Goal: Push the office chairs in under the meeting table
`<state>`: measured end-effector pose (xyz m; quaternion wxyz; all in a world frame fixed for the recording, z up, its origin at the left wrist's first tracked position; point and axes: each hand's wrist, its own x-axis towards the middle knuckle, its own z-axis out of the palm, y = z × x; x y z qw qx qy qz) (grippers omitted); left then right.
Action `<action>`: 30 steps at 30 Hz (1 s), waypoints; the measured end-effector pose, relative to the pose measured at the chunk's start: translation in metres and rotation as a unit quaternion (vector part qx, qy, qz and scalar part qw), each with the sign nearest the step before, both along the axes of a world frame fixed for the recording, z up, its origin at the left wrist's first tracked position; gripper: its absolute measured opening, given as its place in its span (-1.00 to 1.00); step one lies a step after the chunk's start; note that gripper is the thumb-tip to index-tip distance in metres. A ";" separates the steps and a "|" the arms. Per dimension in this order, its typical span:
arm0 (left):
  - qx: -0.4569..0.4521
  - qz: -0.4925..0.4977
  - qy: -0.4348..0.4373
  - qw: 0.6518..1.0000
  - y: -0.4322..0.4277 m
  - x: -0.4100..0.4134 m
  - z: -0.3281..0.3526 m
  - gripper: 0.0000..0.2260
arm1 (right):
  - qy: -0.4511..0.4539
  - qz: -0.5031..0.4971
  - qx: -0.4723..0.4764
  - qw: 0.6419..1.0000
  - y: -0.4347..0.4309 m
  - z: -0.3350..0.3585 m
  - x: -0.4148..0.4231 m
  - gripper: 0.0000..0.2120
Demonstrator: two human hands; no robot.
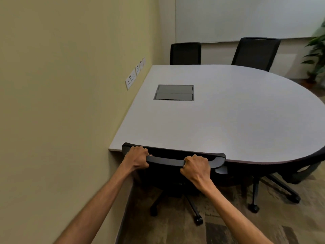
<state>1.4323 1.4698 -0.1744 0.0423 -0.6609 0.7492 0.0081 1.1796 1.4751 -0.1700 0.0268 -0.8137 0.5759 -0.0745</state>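
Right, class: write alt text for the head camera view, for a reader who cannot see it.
Both hands, left hand and right hand, grip the top of a black office chair at the near edge of a grey meeting table beside a wall. Three more black chairs stand around the table.

No legible txt, labels or nos. anywhere

Four black mesh-backed office chairs — one nearest [174,160], one at right [302,171], two beyond the far edge [185,53] [255,52]. One pale grey rounded meeting surface [237,120] with one grey rectangular flap panel [174,92]. Two bare hands — left hand [138,158], right hand [197,167]. Four white wall socket plates [131,81]. One green potted plant [316,50].
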 end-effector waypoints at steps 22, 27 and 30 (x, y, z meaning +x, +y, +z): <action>-0.024 -0.108 0.053 0.992 -0.075 0.055 0.007 -0.60 | 0.004 -0.090 -0.018 0.996 -0.068 0.003 0.057 -0.85; -0.135 -0.148 0.109 0.974 -0.056 0.064 -0.003 -0.42 | -0.021 -0.041 -0.061 0.997 -0.060 -0.008 0.052 -0.60; -0.221 -0.169 0.152 0.948 -0.043 0.066 0.000 -0.43 | -0.056 -0.048 -0.122 0.990 -0.044 -0.004 0.037 -0.45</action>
